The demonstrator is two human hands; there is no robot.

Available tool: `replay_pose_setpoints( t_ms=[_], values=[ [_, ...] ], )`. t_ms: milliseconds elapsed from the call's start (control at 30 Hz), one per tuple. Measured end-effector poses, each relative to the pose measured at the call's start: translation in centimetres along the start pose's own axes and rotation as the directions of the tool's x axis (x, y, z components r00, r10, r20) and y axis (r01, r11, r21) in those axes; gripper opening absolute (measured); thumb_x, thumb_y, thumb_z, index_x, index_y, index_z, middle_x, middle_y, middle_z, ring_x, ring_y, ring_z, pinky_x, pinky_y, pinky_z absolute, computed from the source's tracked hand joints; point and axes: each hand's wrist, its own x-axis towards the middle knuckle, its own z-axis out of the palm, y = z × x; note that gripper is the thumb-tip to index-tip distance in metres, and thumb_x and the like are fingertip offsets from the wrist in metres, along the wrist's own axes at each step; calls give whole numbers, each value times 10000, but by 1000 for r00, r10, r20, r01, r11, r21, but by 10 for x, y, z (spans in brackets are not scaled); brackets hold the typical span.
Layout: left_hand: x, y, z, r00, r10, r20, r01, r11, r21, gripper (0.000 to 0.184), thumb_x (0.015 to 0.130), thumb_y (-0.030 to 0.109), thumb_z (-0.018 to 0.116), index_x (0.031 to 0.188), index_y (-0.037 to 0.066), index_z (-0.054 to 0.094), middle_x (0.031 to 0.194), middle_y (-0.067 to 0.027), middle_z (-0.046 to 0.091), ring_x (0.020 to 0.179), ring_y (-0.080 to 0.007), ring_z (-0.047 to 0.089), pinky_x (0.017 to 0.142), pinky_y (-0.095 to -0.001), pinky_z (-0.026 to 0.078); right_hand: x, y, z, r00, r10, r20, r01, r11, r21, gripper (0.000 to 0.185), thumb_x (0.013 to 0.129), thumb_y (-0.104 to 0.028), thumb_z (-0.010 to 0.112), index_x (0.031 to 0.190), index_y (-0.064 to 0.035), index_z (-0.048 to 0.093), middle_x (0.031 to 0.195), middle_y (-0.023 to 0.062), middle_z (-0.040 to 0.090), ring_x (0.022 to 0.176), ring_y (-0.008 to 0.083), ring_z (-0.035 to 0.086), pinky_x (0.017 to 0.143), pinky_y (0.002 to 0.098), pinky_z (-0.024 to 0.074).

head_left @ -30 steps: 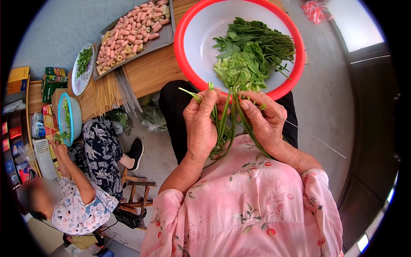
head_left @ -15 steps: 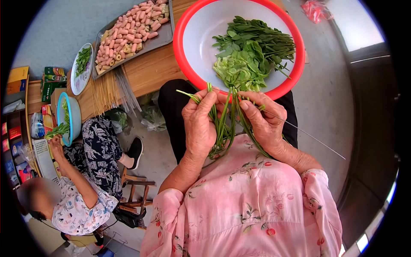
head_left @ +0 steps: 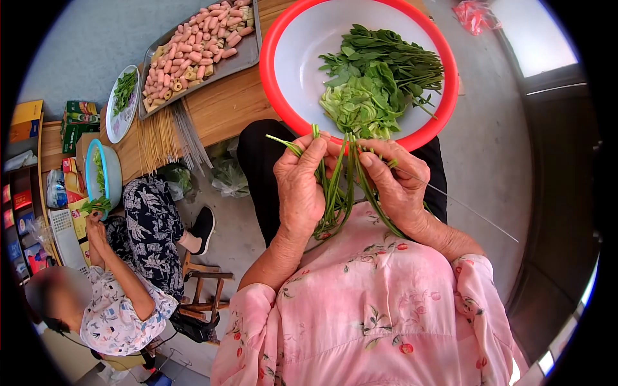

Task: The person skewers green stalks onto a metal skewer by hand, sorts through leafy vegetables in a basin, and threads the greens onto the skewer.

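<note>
Both hands clamped on green stems, above lap

Left hand (head_left: 402, 186): fingers closed on green stems (head_left: 335, 193) and a thin metal skewer (head_left: 473, 211). Right hand (head_left: 301, 183): pinching stems too. White basin (head_left: 299, 58), red rim, just beyond the hands, leafy greens (head_left: 386, 74) inside

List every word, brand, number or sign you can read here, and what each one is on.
No text can be read for certain.
Green boxes: pale print, too small and blurred.
Red-and-yellow box: markings too small to read.
Small shelf packets: any print is too blurred.
Red-rimmed basin: no lettering visible.
Pink shirt: printed flowers and fruit, no words visible.
</note>
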Motion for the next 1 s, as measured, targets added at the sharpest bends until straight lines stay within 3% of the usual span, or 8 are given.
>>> replay_pose_setpoints(
  t_ms=[300,400,467,600,767,900,1000],
  values=[
    [-2,-6,1,998,41,-37,-39,997,66,137,870,120,617,934,0,630,767,-47,644,627,-79,531,586,-207,439,-2,11,7,992,-114,-50,115,993,15,158,813,-27,643,966,14,652,732,74,624,621,116,559,574,227,439],
    [-6,-7,6,999,26,40,-29,997,76,156,866,116,622,950,-15,624,773,-61,641,630,-94,541,592,-223,457,-5,10,8,999,-13,-36,16,996,82,160,823,-34,640,975,12,652,752,69,634,630,102,559,573,221,439],
    [-6,-6,10,1000,21,18,-20,999,-45,172,877,127,608,956,-26,615,795,-73,639,625,-110,543,589,-247,475,-5,9,7,995,83,-52,-76,991,111,165,833,-46,638,988,9,650,754,57,634,639,83,549,571,212,434],
    [-3,-7,2,998,44,43,-41,997,-58,180,889,132,588,971,-27,604,831,-84,645,644,-127,569,600,-260,494,-6,11,6,991,116,-72,-107,987,123,172,841,-53,635,1001,8,648,753,42,628,643,67,540,569,202,431],
    [-2,-2,1,999,-13,39,15,998,-66,159,896,103,560,989,-23,581,859,-112,652,718,-161,625,669,-269,517,-6,5,6,970,241,-39,-220,934,281,186,847,-59,634,1014,21,642,807,53,635,663,68,551,583,203,438],
    [0,-1,0,1000,12,9,-11,998,-68,132,890,81,560,969,-24,573,858,-120,650,721,-167,630,663,-274,517,-9,4,6,971,234,-58,-200,916,347,181,852,-51,624,1013,30,640,817,59,633,662,73,547,581,205,433],
    [0,3,0,1000,22,-17,-23,998,-53,115,883,72,570,947,-23,567,850,-121,649,720,-169,631,653,-277,519,-9,5,4,984,168,-55,-149,955,256,173,855,-42,614,1008,35,639,816,60,631,660,76,543,579,201,427]
  ],
)
